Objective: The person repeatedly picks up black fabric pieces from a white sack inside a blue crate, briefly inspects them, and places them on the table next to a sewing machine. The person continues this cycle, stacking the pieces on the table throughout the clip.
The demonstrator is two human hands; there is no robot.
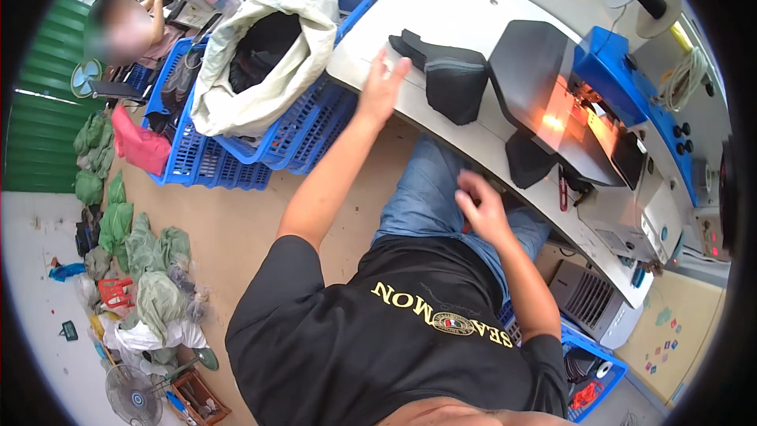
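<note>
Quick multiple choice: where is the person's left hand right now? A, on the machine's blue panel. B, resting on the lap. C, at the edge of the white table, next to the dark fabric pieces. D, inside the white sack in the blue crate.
C: the left hand is open at the edge of the white table, just left of the dark fabric pieces, while the right hand is down by the lap.

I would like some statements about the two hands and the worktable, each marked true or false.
1. The left hand is open at the edge of the white table. True.
2. The right hand holds a black fabric piece. False: it is empty, above the lap.
3. Black fabric pieces lie on the table beside the left hand. True.
4. The blue baskets stand on the table. False: they stand on the floor.
5. A white sack sits in a basket. True.
</note>
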